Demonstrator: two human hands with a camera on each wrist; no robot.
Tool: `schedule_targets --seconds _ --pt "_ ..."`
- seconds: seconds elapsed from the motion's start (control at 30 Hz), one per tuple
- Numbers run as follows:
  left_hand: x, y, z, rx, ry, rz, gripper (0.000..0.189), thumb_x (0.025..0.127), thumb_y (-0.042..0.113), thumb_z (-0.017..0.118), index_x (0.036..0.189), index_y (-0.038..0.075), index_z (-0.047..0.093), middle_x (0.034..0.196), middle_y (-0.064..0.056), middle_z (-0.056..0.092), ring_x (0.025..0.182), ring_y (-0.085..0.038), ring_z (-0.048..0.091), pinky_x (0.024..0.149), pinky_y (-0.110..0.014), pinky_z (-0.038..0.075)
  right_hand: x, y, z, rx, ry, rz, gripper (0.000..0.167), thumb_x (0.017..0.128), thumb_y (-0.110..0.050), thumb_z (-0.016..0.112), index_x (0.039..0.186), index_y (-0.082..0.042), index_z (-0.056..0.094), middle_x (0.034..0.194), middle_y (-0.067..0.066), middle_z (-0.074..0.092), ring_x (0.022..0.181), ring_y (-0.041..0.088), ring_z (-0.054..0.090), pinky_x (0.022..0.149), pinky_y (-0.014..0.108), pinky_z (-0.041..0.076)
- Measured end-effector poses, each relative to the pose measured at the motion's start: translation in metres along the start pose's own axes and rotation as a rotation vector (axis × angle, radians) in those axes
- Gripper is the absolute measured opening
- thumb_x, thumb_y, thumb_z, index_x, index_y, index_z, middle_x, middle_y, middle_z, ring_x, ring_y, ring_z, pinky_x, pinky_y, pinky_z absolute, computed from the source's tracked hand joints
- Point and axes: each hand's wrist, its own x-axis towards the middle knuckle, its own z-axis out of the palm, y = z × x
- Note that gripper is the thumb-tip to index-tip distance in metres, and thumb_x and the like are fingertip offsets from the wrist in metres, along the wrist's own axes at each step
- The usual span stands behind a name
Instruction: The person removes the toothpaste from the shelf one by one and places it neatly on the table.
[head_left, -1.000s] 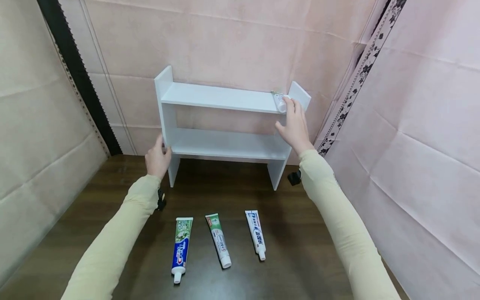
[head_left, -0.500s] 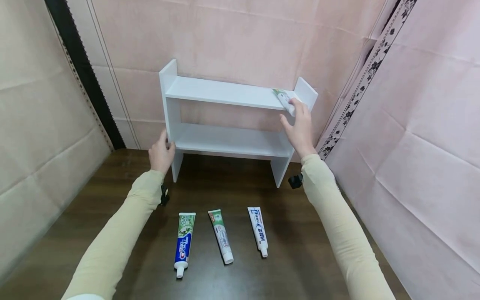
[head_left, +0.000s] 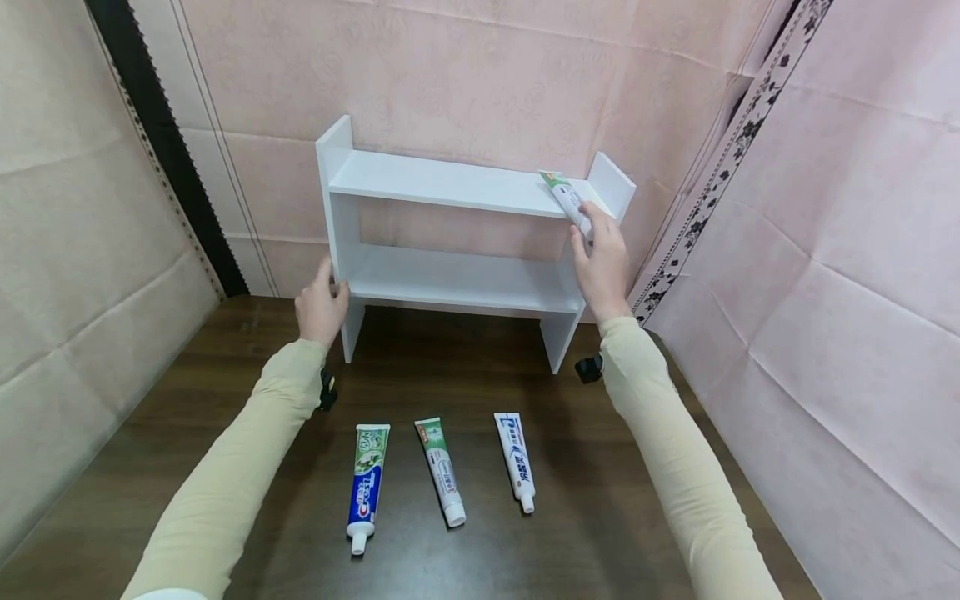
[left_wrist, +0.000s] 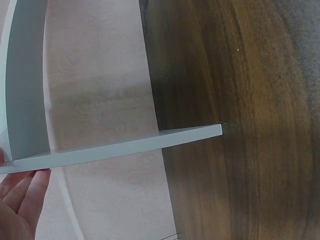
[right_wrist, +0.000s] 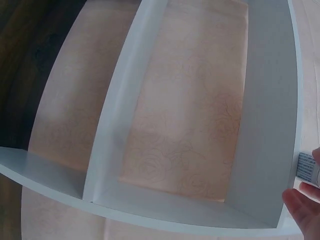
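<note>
A white two-tier shelf (head_left: 450, 278) stands on the dark wooden table. My left hand (head_left: 321, 310) grips its left side panel; in the left wrist view the fingers (left_wrist: 36, 192) lie on one face of the panel (left_wrist: 125, 146) and a bit of thumb shows on the other. At the right end of the upper tier, my right hand (head_left: 602, 262) pinches a green-and-white toothpaste tube (head_left: 567, 202) by its lower end. The tube slants, its flat green end pointing back and left. Only a small printed part of the tube (right_wrist: 306, 167) appears in the right wrist view.
Three toothpaste tubes lie apart on the table in front of the shelf: a blue-and-green one (head_left: 367, 483), a green-and-white one (head_left: 441, 473) and a white-and-blue one (head_left: 515, 460). Fabric walls (head_left: 480, 75) enclose the table at the back and both sides.
The tube in my right hand has come forward and now slants over the upper tier's front edge, showing more of its length. My left hand stays on the side panel. The head view has shifted slightly.
</note>
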Motion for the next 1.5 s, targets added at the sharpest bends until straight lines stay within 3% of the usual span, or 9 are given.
schedule_targets --seconds 0.13,0.5,0.73,0.83,1.0,1.1,1.27,1.4,1.5 --pt "-0.001 0.0 0.0 0.003 0.001 0.0 0.048 0.097 0.013 0.051 0.145 0.015 0.041 0.119 -0.025 0.066 0.095 -0.041 0.07 0.071 -0.055 0.052 -0.006 0.002 -0.002 0.016 0.028 -0.039 0.036 0.098 -0.018 0.057 0.132 -0.01 0.056 0.133 0.014 0.06 0.105 0.032 0.063 0.089 0.041 0.053" --pt "-0.001 0.002 -0.001 -0.004 -0.007 -0.004 0.047 0.098 0.013 0.05 0.144 0.015 0.041 0.116 -0.026 0.066 0.096 -0.042 0.069 0.072 -0.056 0.052 -0.03 0.013 -0.007 0.112 0.066 -0.099 0.04 0.097 -0.01 0.057 0.137 -0.013 0.056 0.14 0.013 0.056 0.115 0.031 0.061 0.082 0.041 0.055" --pt "-0.004 -0.001 0.0 -0.002 -0.004 -0.015 0.043 0.098 0.013 0.05 0.14 0.013 0.044 0.117 -0.026 0.066 0.096 -0.043 0.068 0.074 -0.057 0.051 -0.059 0.023 -0.013 0.096 0.058 -0.102 0.044 0.097 -0.01 0.057 0.14 -0.017 0.054 0.139 0.013 0.056 0.113 0.03 0.061 0.079 0.039 0.056" --pt "-0.003 -0.002 0.0 0.001 -0.002 -0.02 0.046 0.098 0.013 0.05 0.143 0.016 0.042 0.117 -0.026 0.066 0.097 -0.042 0.069 0.074 -0.056 0.052 -0.072 0.023 -0.019 0.094 0.057 -0.094 0.044 0.096 -0.01 0.058 0.139 -0.018 0.054 0.138 0.012 0.057 0.109 0.029 0.062 0.077 0.034 0.054" --pt "0.0 -0.001 0.0 0.001 -0.02 -0.026 0.047 0.099 0.015 0.049 0.145 0.017 0.04 0.118 -0.025 0.066 0.098 -0.042 0.068 0.073 -0.055 0.053 -0.093 0.022 -0.035 0.111 0.061 -0.105 0.045 0.093 -0.004 0.061 0.136 -0.017 0.058 0.134 0.013 0.06 0.102 0.028 0.063 0.074 0.011 0.045" --pt "0.003 0.0 0.0 -0.002 -0.019 -0.026 0.045 0.099 0.016 0.048 0.144 0.016 0.041 0.118 -0.025 0.066 0.098 -0.041 0.068 0.074 -0.055 0.053 -0.103 0.023 -0.044 0.105 0.059 -0.147 0.043 0.091 -0.003 0.063 0.133 -0.014 0.061 0.125 0.016 0.065 0.091 0.027 0.064 0.07 0.007 0.041" --pt "0.005 0.0 -0.001 0.002 0.01 -0.032 0.045 0.099 0.016 0.049 0.144 0.017 0.042 0.117 -0.025 0.067 0.099 -0.041 0.068 0.076 -0.056 0.052 -0.127 0.032 -0.049 0.046 0.016 -0.195 0.036 0.088 -0.004 0.067 0.125 -0.007 0.065 0.102 0.019 0.073 0.063 0.021 0.06 0.058 0.012 0.04" --pt "0.003 0.0 0.0 0.009 -0.004 -0.035 0.043 0.099 0.015 0.049 0.142 0.015 0.043 0.117 -0.025 0.067 0.098 -0.041 0.068 0.075 -0.056 0.053 -0.156 0.044 -0.05 0.033 -0.071 -0.151 0.028 0.087 -0.003 0.069 0.115 -0.003 0.068 0.09 0.017 0.073 0.059 0.015 0.058 0.054 0.008 0.041" --pt "0.001 0.001 0.001 0.006 -0.013 -0.035 0.04 0.099 0.015 0.049 0.139 0.014 0.045 0.118 -0.024 0.067 0.097 -0.041 0.069 0.075 -0.055 0.053 -0.172 0.051 -0.053 -0.008 -0.133 -0.1 0.024 0.087 -0.005 0.07 0.111 -0.005 0.068 0.09 0.014 0.073 0.062 0.013 0.057 0.055 0.011 0.043"
